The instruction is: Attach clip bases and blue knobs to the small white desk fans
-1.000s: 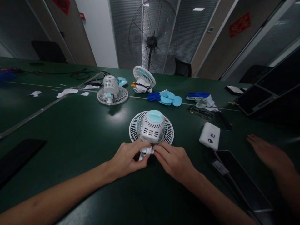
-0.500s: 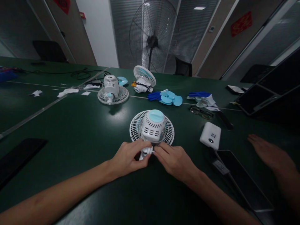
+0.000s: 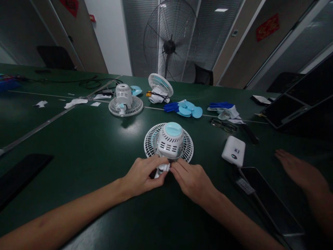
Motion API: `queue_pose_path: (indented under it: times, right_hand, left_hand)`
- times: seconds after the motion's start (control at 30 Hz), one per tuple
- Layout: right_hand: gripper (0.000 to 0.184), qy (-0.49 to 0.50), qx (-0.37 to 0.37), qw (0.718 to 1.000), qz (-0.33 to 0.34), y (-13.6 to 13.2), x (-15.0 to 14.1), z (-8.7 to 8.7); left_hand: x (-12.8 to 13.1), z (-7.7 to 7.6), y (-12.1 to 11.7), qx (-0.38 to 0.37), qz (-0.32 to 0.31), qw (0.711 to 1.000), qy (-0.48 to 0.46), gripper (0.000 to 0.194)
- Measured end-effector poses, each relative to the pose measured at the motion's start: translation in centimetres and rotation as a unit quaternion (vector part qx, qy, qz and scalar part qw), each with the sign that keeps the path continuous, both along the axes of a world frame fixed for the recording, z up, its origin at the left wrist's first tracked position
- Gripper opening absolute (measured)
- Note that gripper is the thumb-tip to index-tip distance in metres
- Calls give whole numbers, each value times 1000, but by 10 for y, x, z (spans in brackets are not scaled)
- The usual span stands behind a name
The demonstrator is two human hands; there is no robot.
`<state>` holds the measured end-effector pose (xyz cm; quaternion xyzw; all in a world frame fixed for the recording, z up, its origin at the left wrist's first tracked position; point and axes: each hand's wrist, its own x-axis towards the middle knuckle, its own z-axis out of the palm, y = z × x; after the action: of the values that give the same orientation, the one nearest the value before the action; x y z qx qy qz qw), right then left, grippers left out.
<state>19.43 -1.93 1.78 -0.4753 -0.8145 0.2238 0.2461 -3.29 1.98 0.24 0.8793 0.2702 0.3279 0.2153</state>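
A small white fan (image 3: 170, 140) with a light blue cap lies grille-down on the dark green table in front of me. From its near side a white clip-like base part (image 3: 163, 168) sticks out toward me. My left hand (image 3: 147, 174) pinches this part between thumb and fingers. On its right side, my right hand (image 3: 191, 177) has its fingers pressed together at the joint near the fan housing. Whatever is between those right fingertips is too small to make out.
Behind stand a second fan head (image 3: 124, 100) and another small fan (image 3: 160, 88). Light blue blades (image 3: 189, 109), gloves (image 3: 225, 110) and glasses (image 3: 223, 125) lie farther back. On the right are a white power bank (image 3: 233, 151), a phone (image 3: 270, 199) and another person's hand (image 3: 301, 170).
My hands and the fan stay in almost the same place. The right hand has shifted very slightly at the joint.
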Motion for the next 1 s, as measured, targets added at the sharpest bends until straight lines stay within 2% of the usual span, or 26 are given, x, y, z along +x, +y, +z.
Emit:
queue_pose_path:
  times: [0.03, 0.1, 0.13, 0.17, 0.2, 0.27, 0.33, 0.37, 0.43, 0.5, 0.57, 0.6, 0.63, 0.73, 0.8, 0.83, 0.9, 1.0]
  right_hand:
    - [56, 58, -75, 995, -17, -2, -4, -1]
    - [63, 152, -235, 958, -60, -5, -12, -1]
    - [63, 170, -277, 943, -72, -5, -14, -1]
    - [61, 170, -280, 941, -83, -6, -15, -1]
    - [56, 153, -245, 954, -86, -5, -14, -1]
    - [45, 92, -111, 987, -76, -3, -10, 0]
    - [38, 39, -13, 998, -46, -2, -5, -1]
    - [37, 36, -10, 999, -35, -2, -4, -1]
    - [43, 95, -97, 990, -46, -4, -6, -2]
    - [53, 172, -221, 957, -71, -8, -11, -1]
    - [60, 200, -296, 931, -80, -10, -15, 1]
    - [60, 190, -294, 933, -82, -10, -15, 2]
    - [57, 165, -261, 948, -82, -9, -14, 3]
    - [44, 32, -67, 995, -60, -4, -7, 2]
    - [40, -29, 7, 999, -22, -1, -2, 0]
    - [39, -19, -2, 1000, -13, -1, -1, -1]
    - [41, 59, -72, 995, -21, -3, -3, -1]
    - [56, 157, -184, 970, -37, -8, -11, 3]
  left_hand:
    - [0, 1, 0, 0, 0, 1000, -2, 29]
    - [1, 2, 0, 3, 0, 1000, -7, 28]
    - [1, 3, 0, 5, 1, 1000, -10, 28]
    - [2, 3, 0, 6, 2, 1000, -11, 27]
    - [2, 3, 0, 6, 4, 1000, -10, 26]
    - [2, 3, 0, 6, 5, 1000, -7, 25]
    - [2, 2, 0, 7, 6, 1000, -6, 27]
    - [2, 1, 0, 6, 5, 1000, -6, 27]
    - [2, 0, 0, 4, 1, 1000, -3, 27]
    - [2, 0, 0, 5, -1, 1000, -6, 27]
    - [2, 0, 0, 13, 0, 1000, -11, 28]
    - [2, 0, 0, 16, 1, 1000, -13, 29]
    - [1, 1, 0, 18, 2, 1000, -13, 29]
    - [1, 1, -1, 16, 1, 1000, -7, 27]
    - [1, 1, -1, 18, 3, 1000, -6, 27]
    - [1, 1, -1, 19, 5, 1000, -6, 27]
    - [1, 1, -1, 17, 5, 1000, -2, 26]
    - [2, 1, -1, 14, 3, 1000, -2, 25]
